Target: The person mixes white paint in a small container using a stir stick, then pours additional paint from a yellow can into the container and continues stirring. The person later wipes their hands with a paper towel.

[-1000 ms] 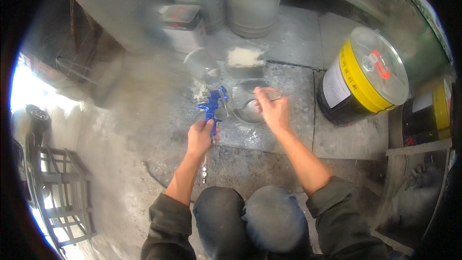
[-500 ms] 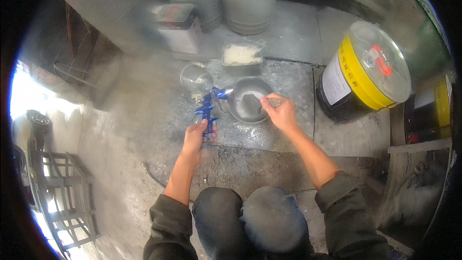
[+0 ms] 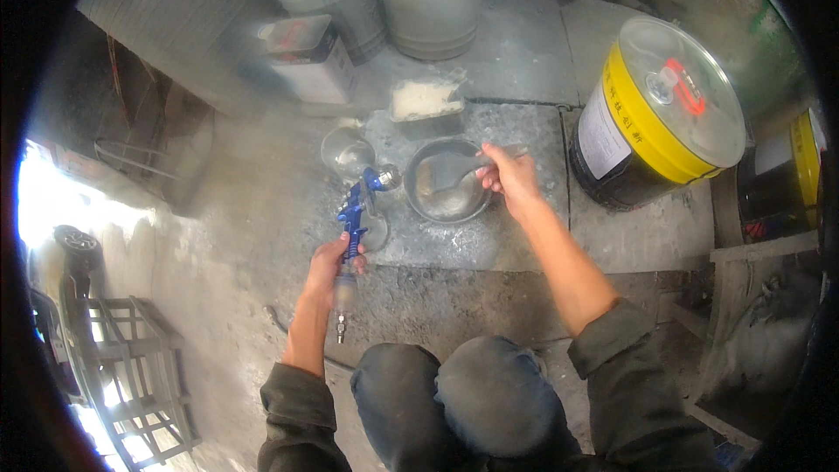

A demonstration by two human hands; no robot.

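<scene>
My left hand (image 3: 334, 260) is closed around a blue spray gun (image 3: 354, 214), upright at the near left of a round metal bowl (image 3: 411, 195), with an air fitting hanging below. My right hand (image 3: 509, 173) grips the handle of a scoop or spatula (image 3: 461, 182) at the bowl's right rim; the tool's end is inside, over pale grey residue. A translucent cup (image 3: 348, 151) stands behind the gun. Beyond the bowl sits a rectangular container (image 3: 426, 122) holding a pale substance. All of these are on or just above the dusty grey concrete.
A black and yellow drum (image 3: 636, 114) stands at right, another (image 3: 776, 183) beside it at the edge. Grey pails (image 3: 428, 9) and a square can (image 3: 315, 70) are at the back. A metal rack (image 3: 131, 385) is at lower left; a hose (image 3: 280, 323) lies near my left forearm.
The view has shifted slightly. My left hand has moved left and down with the gun, whose head now tilts rightward. My right hand has risen slightly, moving the tool within the bowl.
</scene>
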